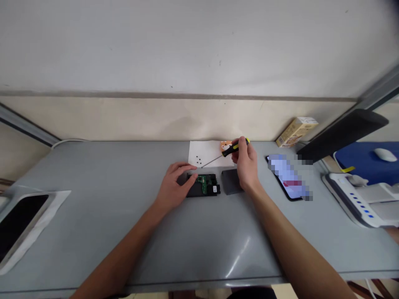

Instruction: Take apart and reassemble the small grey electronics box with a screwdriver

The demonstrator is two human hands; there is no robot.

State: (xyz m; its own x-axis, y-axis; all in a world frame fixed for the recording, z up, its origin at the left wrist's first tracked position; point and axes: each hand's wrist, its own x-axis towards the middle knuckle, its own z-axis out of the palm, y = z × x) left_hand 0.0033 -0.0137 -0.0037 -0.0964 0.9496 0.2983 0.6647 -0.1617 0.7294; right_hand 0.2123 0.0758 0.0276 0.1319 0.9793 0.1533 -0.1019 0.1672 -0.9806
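Note:
My right hand [246, 160] is closed around the black and yellow handle of a screwdriver [231, 148]. Its thin shaft slants down to the left, and the tip meets the front edge of a white paper [208, 153]. Several small dark screws [198, 160] lie on that paper. My left hand [174, 185] has its thumb and index finger apart. The thumb reaches over the left part of an opened black case with a green circuit board [204, 185], and the index finger extends near the screwdriver tip. A dark grey cover [230, 182] sits under my right wrist.
To the right are a phone [288, 178], a food carton [296, 132], a dark monitor-like panel [343, 135] and a white device with blue lights [352, 199]. A mouse [385, 155] rests on a blue mat. A black-screened tablet [23, 220] lies far left. A wall stands behind.

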